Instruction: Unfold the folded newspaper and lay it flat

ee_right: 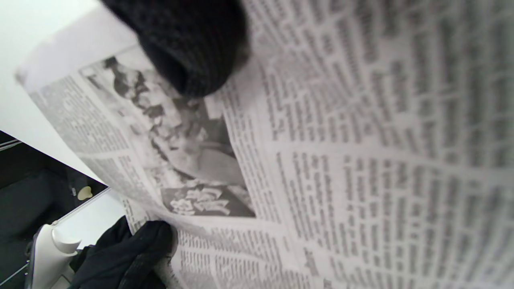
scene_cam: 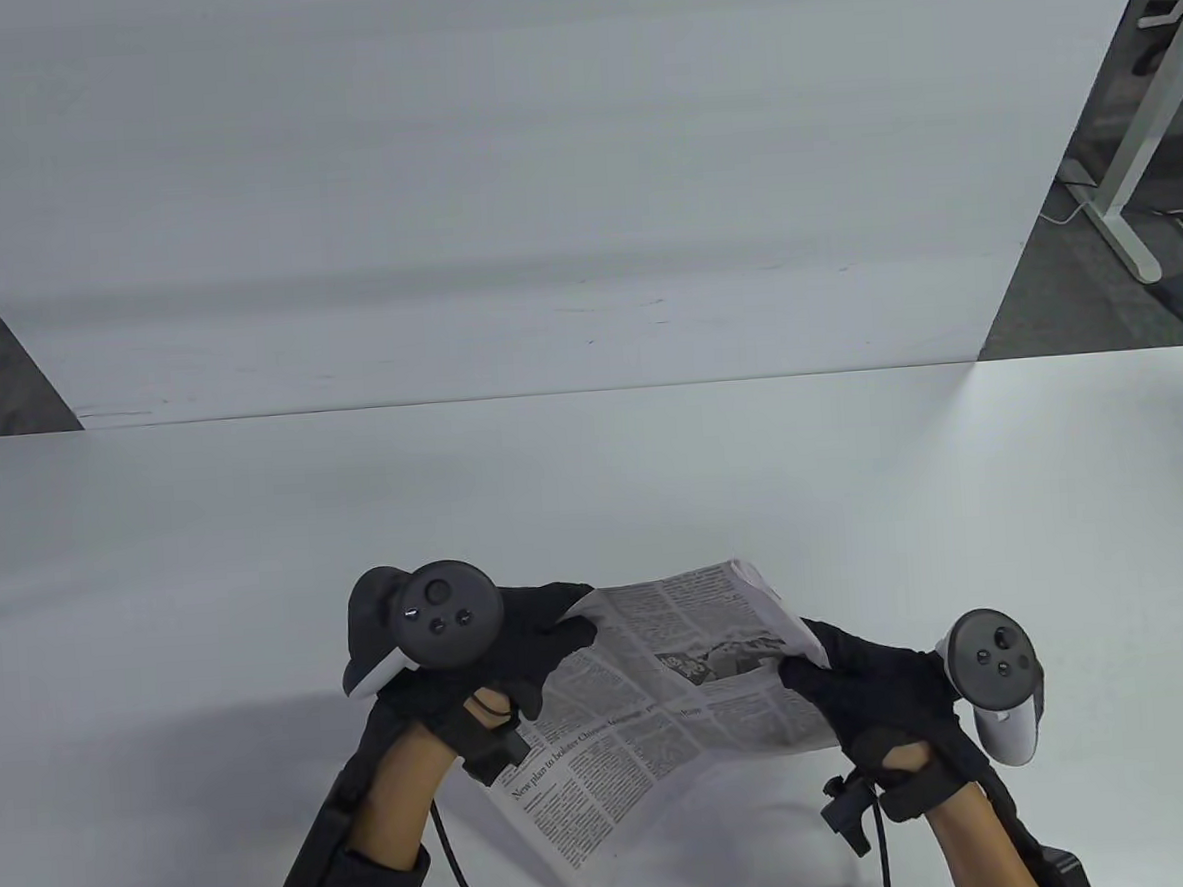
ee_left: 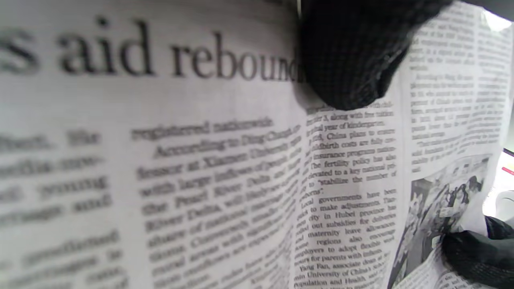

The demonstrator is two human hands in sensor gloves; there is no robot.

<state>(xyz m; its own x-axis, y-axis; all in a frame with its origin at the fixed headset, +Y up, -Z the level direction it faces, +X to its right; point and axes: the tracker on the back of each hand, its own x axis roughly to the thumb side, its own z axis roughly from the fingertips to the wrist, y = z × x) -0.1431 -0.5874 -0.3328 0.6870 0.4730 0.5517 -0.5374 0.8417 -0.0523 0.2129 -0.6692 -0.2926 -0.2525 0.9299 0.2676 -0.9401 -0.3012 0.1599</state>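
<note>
A black-and-white newspaper [scene_cam: 657, 700] is held between both hands over the near part of the white table [scene_cam: 855, 487], partly opened, with creases across its page. My left hand [scene_cam: 563, 631] grips its left edge. My right hand [scene_cam: 801, 676] grips its right edge beside a printed photo. In the left wrist view the paper [ee_left: 225, 176] fills the frame, a gloved finger [ee_left: 349, 56] pressing on it from above, the right hand's glove at the lower right [ee_left: 478, 257]. In the right wrist view the paper [ee_right: 341, 160] shows with a gloved fingertip [ee_right: 188, 44] on it, the left hand's glove at the bottom [ee_right: 128, 257].
A second white table [scene_cam: 535, 166] stands beyond the near one, with a seam between them. A white desk leg [scene_cam: 1126, 170] and cables stand on the dark floor at the far right.
</note>
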